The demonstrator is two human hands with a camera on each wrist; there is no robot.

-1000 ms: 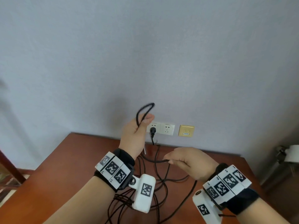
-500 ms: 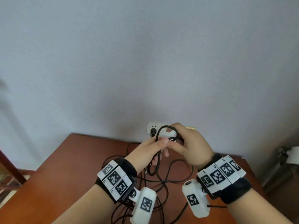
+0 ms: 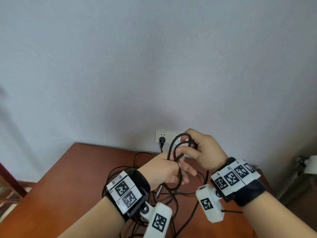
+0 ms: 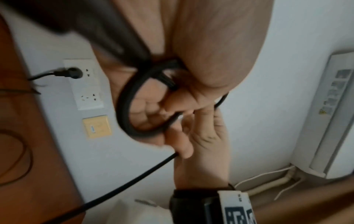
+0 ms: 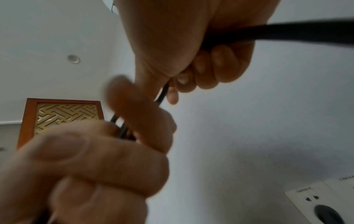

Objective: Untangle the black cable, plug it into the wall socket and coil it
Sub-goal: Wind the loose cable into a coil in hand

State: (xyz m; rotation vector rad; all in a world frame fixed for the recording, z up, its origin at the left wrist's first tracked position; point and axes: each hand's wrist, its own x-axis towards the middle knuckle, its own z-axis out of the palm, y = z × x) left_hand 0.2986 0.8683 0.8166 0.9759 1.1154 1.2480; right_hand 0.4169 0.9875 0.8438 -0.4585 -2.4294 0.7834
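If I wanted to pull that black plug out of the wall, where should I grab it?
Probably grab the black plug by its round hard body, not the thin cord hanging below it. Come straight at the white wall socket from the front, from the table side, with fingers on both sides of the body. It sticks straight out of the wall, so pulling straight back should free it best.

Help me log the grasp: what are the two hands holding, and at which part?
Both hold the black cable: the right hand pinches the loops' top, the left hand grips their lower strands.
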